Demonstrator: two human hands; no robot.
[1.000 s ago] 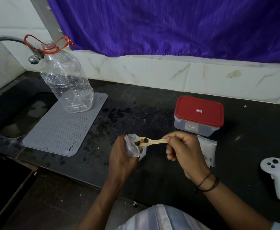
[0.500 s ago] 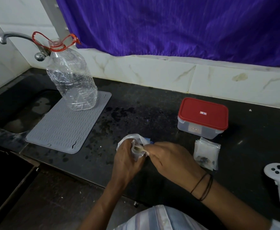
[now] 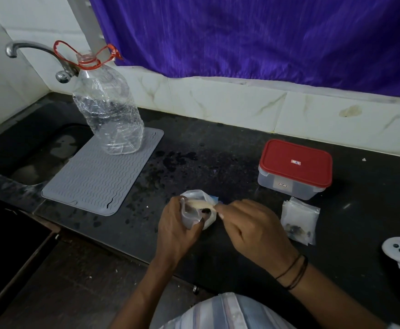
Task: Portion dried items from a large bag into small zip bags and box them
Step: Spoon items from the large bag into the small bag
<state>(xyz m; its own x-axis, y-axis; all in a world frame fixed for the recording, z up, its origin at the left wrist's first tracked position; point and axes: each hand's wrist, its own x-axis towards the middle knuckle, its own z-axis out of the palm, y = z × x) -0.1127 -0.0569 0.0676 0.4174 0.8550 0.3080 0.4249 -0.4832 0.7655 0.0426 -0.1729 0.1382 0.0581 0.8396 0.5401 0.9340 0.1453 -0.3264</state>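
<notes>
Lying within left fingers (image 3: 195, 227): zip bag (image 3: 194, 214)

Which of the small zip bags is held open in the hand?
The small zip bag gripped by the left hand; the other bags lie flat beside the red-lidded box.

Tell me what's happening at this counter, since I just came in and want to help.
A person is portioning dried items into small zip bags. The left hand grips an open small bag, and the right hand holds a pale spoon with its bowl inside that bag's mouth; a few dark pieces show there. A filled zip bag lies to the right on the black counter, in front of the red-lidded box, whose lid is on.
</notes>
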